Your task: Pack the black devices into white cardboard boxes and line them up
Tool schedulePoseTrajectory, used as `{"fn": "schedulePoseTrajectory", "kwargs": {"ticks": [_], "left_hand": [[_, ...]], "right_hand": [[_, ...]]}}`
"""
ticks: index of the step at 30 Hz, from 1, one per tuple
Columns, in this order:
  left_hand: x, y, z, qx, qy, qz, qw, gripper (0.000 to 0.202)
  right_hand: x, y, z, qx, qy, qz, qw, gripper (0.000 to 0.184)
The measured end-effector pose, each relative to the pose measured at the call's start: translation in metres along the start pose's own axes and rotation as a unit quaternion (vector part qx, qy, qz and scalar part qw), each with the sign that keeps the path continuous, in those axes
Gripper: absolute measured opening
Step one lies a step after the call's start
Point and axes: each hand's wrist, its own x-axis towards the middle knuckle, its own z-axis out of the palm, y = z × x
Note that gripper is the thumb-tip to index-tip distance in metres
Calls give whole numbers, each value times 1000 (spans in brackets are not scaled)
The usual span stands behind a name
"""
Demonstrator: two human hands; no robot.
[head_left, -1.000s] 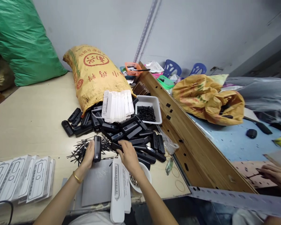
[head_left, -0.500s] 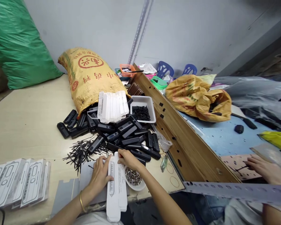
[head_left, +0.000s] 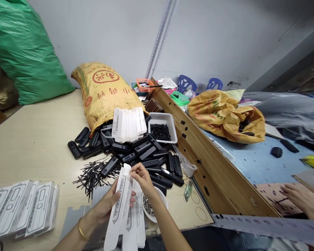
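A long white printed carton (head_left: pixel 120 198) is raised and tilted at the table's front edge. My left hand (head_left: pixel 107 204) is closed around its side, with fingertips showing past the far edge. My right hand (head_left: pixel 142 177) pinches at the carton's upper right end with thumb and forefinger. Below it lie more flat white cartons (head_left: pixel 139 218), partly covered by the raised one. A white bowl (head_left: pixel 165 200) of small metal pieces sits just right of them, partly hidden by my right forearm. Beyond my hands is a heap of black plastic casings (head_left: pixel 146 153).
A yellow sack (head_left: pixel 107 94) and a stack of white cartons (head_left: pixel 129 125) stand behind the heap. Thin black rods (head_left: pixel 91 177) lie left of it. Bagged packs (head_left: pixel 39 207) lie far left. A wooden divider (head_left: pixel 199 157) runs along the right, with another person's hand (head_left: pixel 300 198) beyond.
The top carton has risen off the others and tilted, its lower end swinging left. My left hand has gone from lying on it to gripping its side.
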Motion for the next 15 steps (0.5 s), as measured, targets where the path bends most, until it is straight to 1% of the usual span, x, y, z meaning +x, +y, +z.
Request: {"fn": "schedulePoseTrajectory", "kwargs": {"ticks": [1, 3, 5, 6, 8, 10, 12, 15], "left_hand": [[1, 0, -1, 6, 1, -3, 1000, 75], [3, 0, -2, 22, 9, -6, 1000, 83], [6, -1, -1, 33, 35, 11, 999, 86], [7, -1, 0, 38, 48, 25, 998, 88], [10, 0, 2, 47, 62, 47, 996, 93], [11, 3, 5, 64, 57, 49, 995, 96], [11, 4, 7, 90, 59, 53, 993, 89], [13, 2, 6, 124, 77, 68, 987, 69]], "right_hand": [[-3, -2, 1, -24, 12, -7, 1000, 30], [-8, -6, 3, -93, 9, -25, 995, 29], [-12, -8, 5, -144, 5, -39, 989, 32], [-14, -8, 7, -149, 21, -42, 988, 31], [-19, -5, 14, -121, 87, -34, 988, 25], [-25, 0, 24, -97, 157, -18, 983, 20], [-33, 6, 34, -107, 177, -7, 978, 24], [-40, 14, 47, -134, 181, 3, 974, 25]]}}
